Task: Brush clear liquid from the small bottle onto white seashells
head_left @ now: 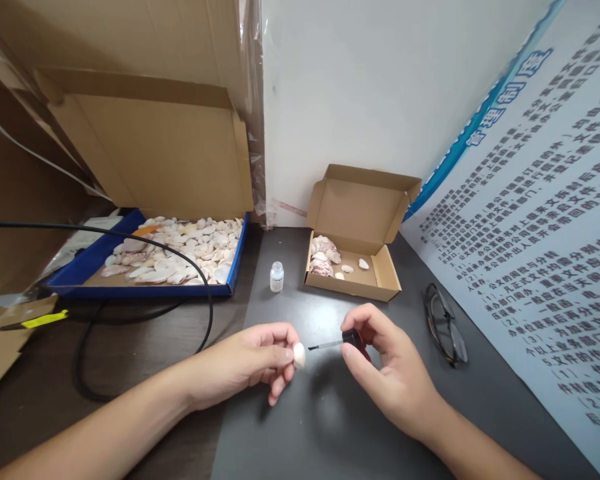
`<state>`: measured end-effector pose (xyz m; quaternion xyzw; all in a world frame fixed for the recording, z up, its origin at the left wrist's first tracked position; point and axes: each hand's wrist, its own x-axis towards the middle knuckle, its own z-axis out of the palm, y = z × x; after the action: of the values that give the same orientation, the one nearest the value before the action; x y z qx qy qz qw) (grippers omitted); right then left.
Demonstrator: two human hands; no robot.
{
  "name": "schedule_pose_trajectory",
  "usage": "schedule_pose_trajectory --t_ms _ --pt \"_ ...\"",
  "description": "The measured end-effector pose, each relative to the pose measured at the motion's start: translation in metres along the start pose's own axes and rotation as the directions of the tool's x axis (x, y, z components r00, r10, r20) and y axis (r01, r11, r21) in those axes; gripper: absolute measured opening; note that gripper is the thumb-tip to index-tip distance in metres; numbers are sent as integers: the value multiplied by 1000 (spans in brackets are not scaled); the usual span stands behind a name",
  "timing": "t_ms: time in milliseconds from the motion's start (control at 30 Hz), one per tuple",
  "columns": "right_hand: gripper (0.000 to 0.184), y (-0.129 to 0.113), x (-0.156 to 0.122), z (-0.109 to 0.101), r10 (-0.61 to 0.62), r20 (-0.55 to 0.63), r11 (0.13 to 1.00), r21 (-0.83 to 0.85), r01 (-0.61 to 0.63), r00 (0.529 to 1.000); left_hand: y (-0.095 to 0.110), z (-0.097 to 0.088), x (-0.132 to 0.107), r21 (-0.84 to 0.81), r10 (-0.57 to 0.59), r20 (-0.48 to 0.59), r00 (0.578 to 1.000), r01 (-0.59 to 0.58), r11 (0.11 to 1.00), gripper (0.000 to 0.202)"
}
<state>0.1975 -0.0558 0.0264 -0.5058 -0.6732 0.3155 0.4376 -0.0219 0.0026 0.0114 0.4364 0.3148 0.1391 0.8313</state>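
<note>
Pinched between the thumb and fingers of my left hand [267,360] is a small white seashell [299,355]. My right hand [380,367] grips the black cap of a brush applicator [351,339]. Its thin stem points left, and the dark brush tip sits just right of the shell, apart from it. Beyond my hands a small clear glass bottle [277,277] stands upright without a cap. Behind and to the right, an open cardboard box [353,291] holds several shells, some large and ridged, some small and white.
At the left, a blue-sided box [145,291] with a raised cardboard lid is full of shells. A black cable [211,313] loops over the dark table. Folded eyeglasses [445,327] lie at the right, beside a printed poster [540,233]. A white wall rises behind.
</note>
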Motion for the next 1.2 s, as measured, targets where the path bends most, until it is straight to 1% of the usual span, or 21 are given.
schedule_pose_trajectory --t_ms 133,233,300,367,500,633,767,900,1033,1200 --pt "12 -1 0 0 -15 39 999 44 13 999 1 0 0 -15 -7 -9 1000 7 1000 22" --pt "11 -1 0 -1 6 22 1000 7 -6 1000 0 -1 0 -20 -11 -8 1000 11 1000 21" --pt "9 -1 0 -1 4 11 1000 24 -4 1000 0 0 0 -19 -13 -11 1000 13 1000 21" --pt "10 -1 -1 -1 -17 28 999 52 15 999 0 0 0 -15 -11 -17 1000 11 1000 23" --pt "11 -1 -1 0 -27 39 1000 -1 27 999 1 1 0 -5 -4 -22 1000 4 1000 27" --pt "10 0 0 -1 -24 34 999 32 23 999 1 1 0 -4 -7 -20 1000 7 1000 29" --pt "10 0 -1 -1 -16 50 1000 -13 16 999 1 1 0 1 -12 -21 1000 12 1000 29" --pt "9 0 -2 -2 -17 59 999 39 15 998 0 1 0 5 -8 -17 1000 8 1000 29" --pt "10 0 -1 -1 -22 64 1000 -10 22 998 0 1 0 6 -5 -24 1000 5 1000 29" --pt "9 0 -1 -1 -30 66 999 19 29 997 -2 0 1 0 -8 -19 1000 8 1000 30"
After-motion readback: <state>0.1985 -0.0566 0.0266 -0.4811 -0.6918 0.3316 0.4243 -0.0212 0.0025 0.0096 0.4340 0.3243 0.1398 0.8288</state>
